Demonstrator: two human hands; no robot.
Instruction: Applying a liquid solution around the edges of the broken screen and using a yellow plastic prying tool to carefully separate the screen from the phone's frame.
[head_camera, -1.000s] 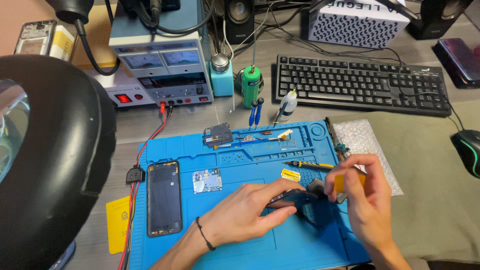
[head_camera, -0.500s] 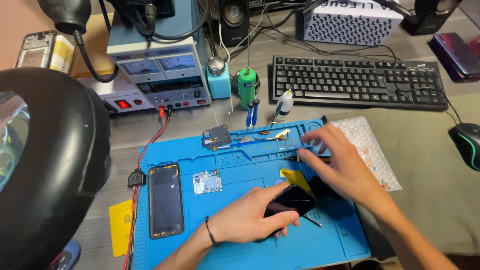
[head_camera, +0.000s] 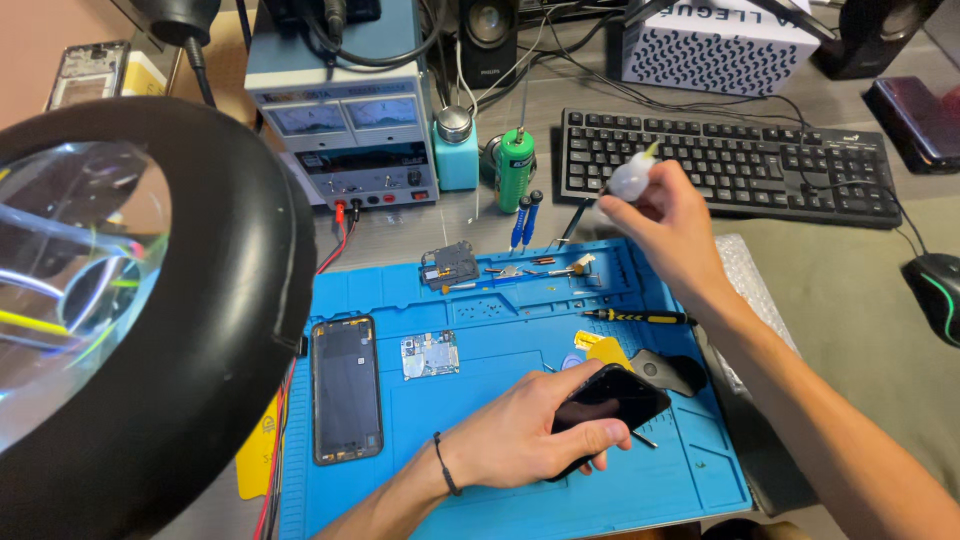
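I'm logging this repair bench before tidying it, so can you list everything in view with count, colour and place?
work mat: 1, blue, centre of desk
phone frame: 1, black, mat's left part
circuit board: 1, silvery, beside the frame
screwdriver: 1, black and yellow, mat's right part
magnifier lamp: 1, black ring, left foreground
power supply: 1, blue and white, behind the mat
green bottle: 1, behind the mat
keyboard: 1, black, upper right
mouse: 1, black, right edge
left hand: grips a dark phone over the mat
right hand: holds a small white bottle near the keyboard
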